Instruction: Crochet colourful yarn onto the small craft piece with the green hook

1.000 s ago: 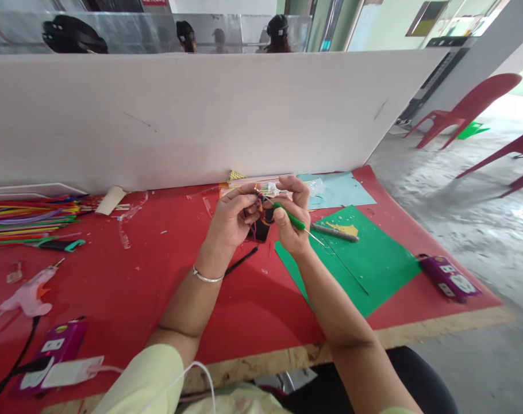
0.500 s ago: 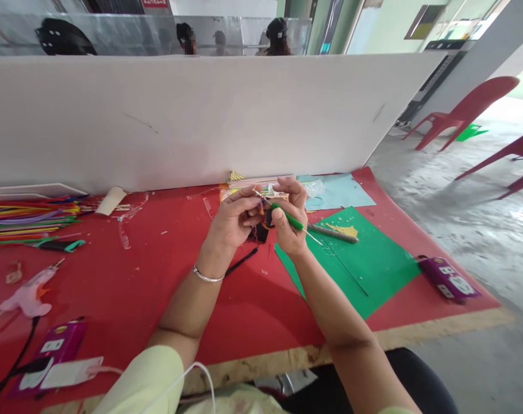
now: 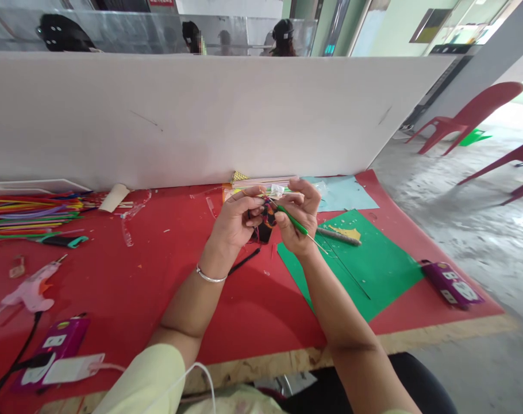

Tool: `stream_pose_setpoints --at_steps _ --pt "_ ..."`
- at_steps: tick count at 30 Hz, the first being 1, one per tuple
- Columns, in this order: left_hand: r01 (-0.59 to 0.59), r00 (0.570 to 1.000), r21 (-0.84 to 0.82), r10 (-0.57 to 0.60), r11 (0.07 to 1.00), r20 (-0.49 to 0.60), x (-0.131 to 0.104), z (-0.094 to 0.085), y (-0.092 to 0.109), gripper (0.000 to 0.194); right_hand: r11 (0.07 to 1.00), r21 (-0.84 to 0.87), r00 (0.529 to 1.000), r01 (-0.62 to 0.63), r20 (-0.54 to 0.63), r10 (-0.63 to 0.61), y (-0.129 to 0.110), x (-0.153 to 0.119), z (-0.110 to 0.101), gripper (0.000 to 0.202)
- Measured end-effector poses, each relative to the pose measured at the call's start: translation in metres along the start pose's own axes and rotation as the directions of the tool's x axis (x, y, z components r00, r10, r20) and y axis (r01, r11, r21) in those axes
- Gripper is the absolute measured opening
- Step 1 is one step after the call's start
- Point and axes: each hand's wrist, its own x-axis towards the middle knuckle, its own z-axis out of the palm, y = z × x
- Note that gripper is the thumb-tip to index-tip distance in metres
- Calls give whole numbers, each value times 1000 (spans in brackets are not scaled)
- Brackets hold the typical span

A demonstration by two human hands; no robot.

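Note:
Fingers of my left hand (image 3: 237, 217) are closed on a small piece of dark, purple and orange yarn work (image 3: 269, 213). My right hand (image 3: 299, 221) grips a crochet hook with a green handle (image 3: 293, 221); its metal tip points at the yarn, and a thin metal end sticks out below my palm. Both hands are raised close together over the red table cover (image 3: 166, 276). Behind and below them lies a black object (image 3: 262, 233), partly hidden. A green sheet (image 3: 373, 264) lies to the right, with a grey rod (image 3: 339, 236) and a yellow scrap (image 3: 350, 233) on it.
At the left are coloured pipe cleaners (image 3: 33, 217), a cutter (image 3: 65, 241), a pink glue gun (image 3: 35, 287) and a purple power strip (image 3: 57, 351). Another purple box (image 3: 453, 283) sits at the right edge. A white partition (image 3: 210, 115) stands behind the table.
My right hand has moved slightly right and turned, its fingers raised more. The hook has shifted a little with it, and more of the yarn piece shows between my hands.

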Motion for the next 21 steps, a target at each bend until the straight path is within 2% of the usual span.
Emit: stream_pose_setpoints --at_steps 4,14,21 --pt "-19 1000 14 19 1000 7 0 -3 0 26 999 -8 999 50 12 -50 3 1 -3 34" --pt "17 999 37 -15 999 -33 1 -3 10 18 999 -27 994 36 109 -33 6 6 -15 41" --pt "-4 1000 53 5 999 -4 2 -7 11 18 998 -43 984 55 173 -47 1 14 -25 37"
